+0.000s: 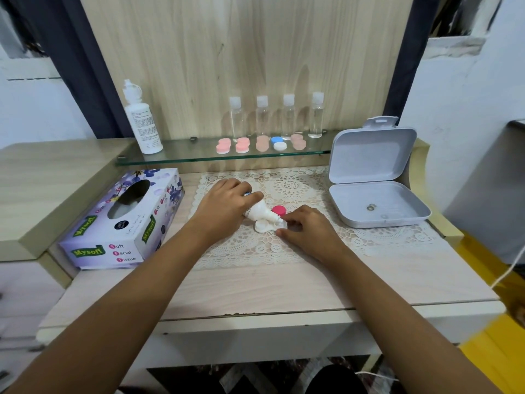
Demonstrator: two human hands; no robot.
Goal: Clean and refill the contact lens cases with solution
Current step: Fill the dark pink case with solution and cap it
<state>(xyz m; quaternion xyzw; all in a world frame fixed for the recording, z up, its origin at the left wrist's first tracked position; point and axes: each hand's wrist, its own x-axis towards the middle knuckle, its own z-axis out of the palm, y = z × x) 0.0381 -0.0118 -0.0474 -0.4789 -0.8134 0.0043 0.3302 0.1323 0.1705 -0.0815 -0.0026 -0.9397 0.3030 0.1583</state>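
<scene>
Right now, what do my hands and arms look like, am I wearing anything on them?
Your left hand and right hand are bare: no gloves, rings, watch or bracelet that I can see. No sleeves come into view either, and there are no markings or cables on them.

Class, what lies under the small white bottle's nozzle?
Under the small white bottle: a white lens case on the lace mat, held by the right hand, which covers its right well.

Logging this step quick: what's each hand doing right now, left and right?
Left hand: grips the small white bottle, nozzle tipped down at the white lens case.
Right hand: pinches that case's right end, steadying it.
</scene>
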